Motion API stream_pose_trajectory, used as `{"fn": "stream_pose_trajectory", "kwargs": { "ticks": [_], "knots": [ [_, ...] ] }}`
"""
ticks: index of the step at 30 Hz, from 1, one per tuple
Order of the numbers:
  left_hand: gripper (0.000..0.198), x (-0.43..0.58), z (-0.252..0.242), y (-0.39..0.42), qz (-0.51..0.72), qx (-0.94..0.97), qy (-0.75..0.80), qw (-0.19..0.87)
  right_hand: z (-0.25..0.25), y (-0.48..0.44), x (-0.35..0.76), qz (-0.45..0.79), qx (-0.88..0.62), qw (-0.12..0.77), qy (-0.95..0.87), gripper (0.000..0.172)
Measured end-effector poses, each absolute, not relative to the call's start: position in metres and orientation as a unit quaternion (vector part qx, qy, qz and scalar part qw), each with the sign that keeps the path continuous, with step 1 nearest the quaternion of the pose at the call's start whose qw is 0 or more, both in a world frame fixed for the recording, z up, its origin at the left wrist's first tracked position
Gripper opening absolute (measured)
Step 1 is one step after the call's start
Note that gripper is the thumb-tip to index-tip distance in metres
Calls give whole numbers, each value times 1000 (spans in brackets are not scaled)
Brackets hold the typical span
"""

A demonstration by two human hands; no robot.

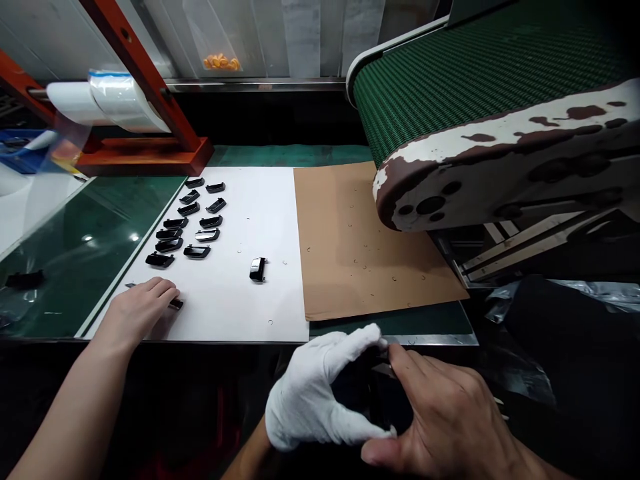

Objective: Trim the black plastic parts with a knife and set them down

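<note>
My left hand [320, 393], in a white glove, is low in front of the table edge, curled with thumb and fingers around one side of a black part [377, 393]. From the other side my bare right hand [445, 403] pinches the same part, its thumb below and its fingers above. The part is dark against a dark background, so its shape is hard to make out. Nearest on the table lies a glossy black plastic piece [257, 269] with small tabs, alone on the white sheet [250, 307].
A co-worker's hand [143, 307] touches a black piece at the sheet's left. Several similar black pieces [197, 251] lie in two rows. Tiny curved bits dot the brown cardboard [340, 267]. A green conveyor [480, 87] overhangs the right; a film-roll stand [145, 157] stands back left.
</note>
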State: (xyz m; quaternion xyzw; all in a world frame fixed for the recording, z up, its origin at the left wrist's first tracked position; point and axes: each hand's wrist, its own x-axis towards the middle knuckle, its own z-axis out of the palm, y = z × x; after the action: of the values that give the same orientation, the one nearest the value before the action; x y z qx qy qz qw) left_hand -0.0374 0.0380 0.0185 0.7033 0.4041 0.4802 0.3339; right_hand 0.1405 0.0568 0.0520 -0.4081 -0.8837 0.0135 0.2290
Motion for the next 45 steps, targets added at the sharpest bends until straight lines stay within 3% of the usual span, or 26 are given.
{"fn": "stream_pose_trajectory", "kwargs": {
  "ticks": [13,20,37,41,45],
  "knots": [
    [82,-35,18,33,483,675,445,335,42,63,142,50,-383,220,-896,98],
    [80,-33,14,33,487,634,461,385,40,64,141,43,-377,224,-898,86],
    [79,-33,8,33,497,609,465,406,37,67,143,35,-348,220,-911,74],
    [84,-30,11,38,498,616,451,411,40,71,145,122,-346,257,-894,67],
    [83,-35,14,42,477,681,460,311,35,67,149,364,-421,277,-784,66]
  ]
}}
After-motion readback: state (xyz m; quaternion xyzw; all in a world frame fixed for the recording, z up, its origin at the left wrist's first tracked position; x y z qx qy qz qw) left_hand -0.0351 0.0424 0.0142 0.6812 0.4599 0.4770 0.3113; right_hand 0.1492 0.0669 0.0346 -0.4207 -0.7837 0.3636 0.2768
